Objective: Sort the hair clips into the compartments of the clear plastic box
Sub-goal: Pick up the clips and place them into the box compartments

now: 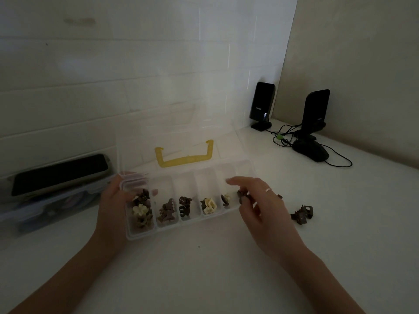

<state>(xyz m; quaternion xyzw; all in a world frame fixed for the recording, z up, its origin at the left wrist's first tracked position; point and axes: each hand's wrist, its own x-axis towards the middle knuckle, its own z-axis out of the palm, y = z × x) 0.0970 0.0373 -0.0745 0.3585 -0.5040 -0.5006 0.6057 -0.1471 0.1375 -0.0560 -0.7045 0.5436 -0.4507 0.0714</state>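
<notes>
The clear plastic box (172,230) lies open on the white table, its lid with a yellow handle (184,160) leaning back against the wall. Brown and cream hair clips (166,213) fill several compartments. My left hand (113,200) grips the box's left end, thumb inside the leftmost compartment. My right hand (256,205) hovers over the box's right end and pinches a dark brown clip (242,196) above the rightmost compartment. Loose dark brown clips (302,214) lie on the table to the right of that hand.
A dark flat device (59,175) rests on a blue-lidded container (45,209) at the left wall. Two black speakers (261,105) with cables (335,158) stand in the back right corner. White table surface (204,268) spreads in front.
</notes>
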